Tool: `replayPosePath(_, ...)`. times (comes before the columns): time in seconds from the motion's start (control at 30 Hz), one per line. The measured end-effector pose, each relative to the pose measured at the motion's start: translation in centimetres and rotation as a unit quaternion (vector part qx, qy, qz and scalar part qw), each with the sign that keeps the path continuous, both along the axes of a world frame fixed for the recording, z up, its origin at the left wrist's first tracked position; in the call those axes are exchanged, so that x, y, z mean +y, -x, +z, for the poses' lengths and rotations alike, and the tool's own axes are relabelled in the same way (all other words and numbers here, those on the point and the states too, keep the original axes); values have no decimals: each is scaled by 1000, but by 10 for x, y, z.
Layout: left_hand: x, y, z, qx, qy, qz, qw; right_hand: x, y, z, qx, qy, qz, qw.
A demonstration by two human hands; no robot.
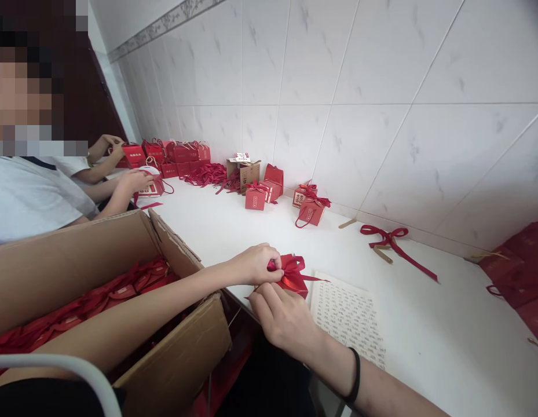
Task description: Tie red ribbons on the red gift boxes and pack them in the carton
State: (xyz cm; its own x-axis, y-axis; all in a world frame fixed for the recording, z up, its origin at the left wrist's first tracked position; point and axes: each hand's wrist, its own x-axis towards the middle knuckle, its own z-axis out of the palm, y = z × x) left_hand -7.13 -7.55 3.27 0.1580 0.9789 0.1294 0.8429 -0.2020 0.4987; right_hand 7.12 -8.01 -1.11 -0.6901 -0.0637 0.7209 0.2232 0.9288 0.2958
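We had both hands close together at the near edge of the table, working on a small red box topped with a red ribbon bow. Our left hand pinched the ribbon between thumb and forefinger, beside the knot. Our right hand, just below it, had its fingers curled against the box's near side; we could not tell whether they gripped ribbon or cardboard. The box sat just left of a sheet of handwriting, one ribbon tail reaching over the sheet's corner.

Farther back, near the tiled wall, we had a loose ribbon bow lying with a tan strip, and several tied red boxes. A heap of red ribbon lay beside a small cardboard box. On our left stood a large carton holding more red pieces, and beyond it a co-worker's hand rested on another red box.
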Motion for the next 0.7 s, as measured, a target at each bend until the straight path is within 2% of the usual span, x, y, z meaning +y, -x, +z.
replayPosePath(0.17,-1,-1,0,6,-10,-4,1000,3,-2,-1,9,35,70,997)
replayPosePath(0.33,-1,-1,1,9,-3,-6,1000,-1,0,-2,-16,29,83,996)
replayPosePath(0.47,0,1,0,17,-4,-4,1000,4,-8,20,-41,60,86,994)
replayPosePath(0.53,0,1,-1,25,-15,-20,999,15,-19,39,-47,124,38,990)
replayPosePath(0.6,-1,2,-2,31,-30,-37,998,30,-30,56,-68,196,-98,973)
replayPosePath(0.67,-2,1,-2,30,-37,-40,998,48,-40,67,-127,261,-230,929)
replayPosePath(0.7,-2,1,-1,28,-36,-38,998,55,-43,70,-171,305,-258,901)
